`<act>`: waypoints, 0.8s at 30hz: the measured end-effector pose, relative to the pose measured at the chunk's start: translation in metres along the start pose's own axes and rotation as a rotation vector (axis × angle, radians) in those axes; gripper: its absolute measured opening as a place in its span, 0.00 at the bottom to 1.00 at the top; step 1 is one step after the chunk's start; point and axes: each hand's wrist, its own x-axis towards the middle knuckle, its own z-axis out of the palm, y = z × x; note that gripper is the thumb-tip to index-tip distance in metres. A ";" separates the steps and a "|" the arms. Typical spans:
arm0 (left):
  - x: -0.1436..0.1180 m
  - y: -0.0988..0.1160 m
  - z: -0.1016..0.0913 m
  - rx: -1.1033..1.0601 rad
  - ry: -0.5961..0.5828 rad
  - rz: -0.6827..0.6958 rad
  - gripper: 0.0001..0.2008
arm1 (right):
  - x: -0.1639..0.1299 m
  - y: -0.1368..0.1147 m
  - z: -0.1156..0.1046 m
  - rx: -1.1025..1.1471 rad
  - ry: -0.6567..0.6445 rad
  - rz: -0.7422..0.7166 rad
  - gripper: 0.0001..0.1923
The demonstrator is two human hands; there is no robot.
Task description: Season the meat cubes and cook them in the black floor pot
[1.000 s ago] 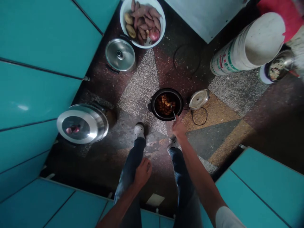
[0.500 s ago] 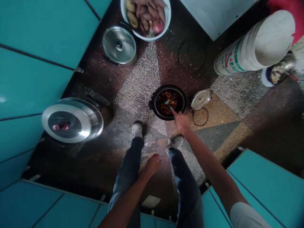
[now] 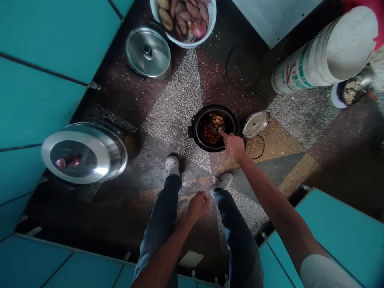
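Note:
A black round cooking pot (image 3: 195, 130) stands on the floor in front of my feet, with brown, glossy chunks of food (image 3: 211, 134) inside. My right hand (image 3: 234, 145) reaches over the pot's near right rim, closed round a slim teal-handled utensil (image 3: 219, 130). The utensil's far end is down in the food, and I cannot make out its shape. Lower down, between my knees, my left hand (image 3: 198, 205) hangs with its fingers curled in; nothing shows in it.
Right of the black pot lies a round metal lid (image 3: 256, 124) beside a dark cord loop. A large lidded steel pot (image 3: 118, 154) and a smaller lidded pot (image 3: 148, 54) stand left. Behind are a white basin (image 3: 189, 45) of sweet potatoes and a white bucket (image 3: 303, 72). Teal cabinets (image 3: 60, 110) border the floor.
My right hand and the utensil have shifted slightly to the right within the pot, and the food has been moved about. My left hand is a little farther right.

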 end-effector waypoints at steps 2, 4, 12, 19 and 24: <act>0.000 0.000 -0.002 -0.010 0.007 -0.006 0.05 | -0.007 0.011 0.003 0.019 0.002 0.059 0.31; -0.001 0.000 -0.004 -0.020 0.008 -0.020 0.05 | -0.019 0.019 0.006 0.046 0.020 0.083 0.31; 0.001 -0.004 -0.004 -0.031 0.039 0.001 0.04 | -0.005 -0.015 0.007 0.099 0.022 0.083 0.32; 0.002 -0.007 -0.004 -0.031 0.027 -0.006 0.04 | -0.068 0.023 0.005 0.191 0.091 0.109 0.31; 0.001 -0.006 -0.002 -0.034 0.052 0.002 0.05 | -0.105 0.028 0.010 0.185 0.014 0.191 0.29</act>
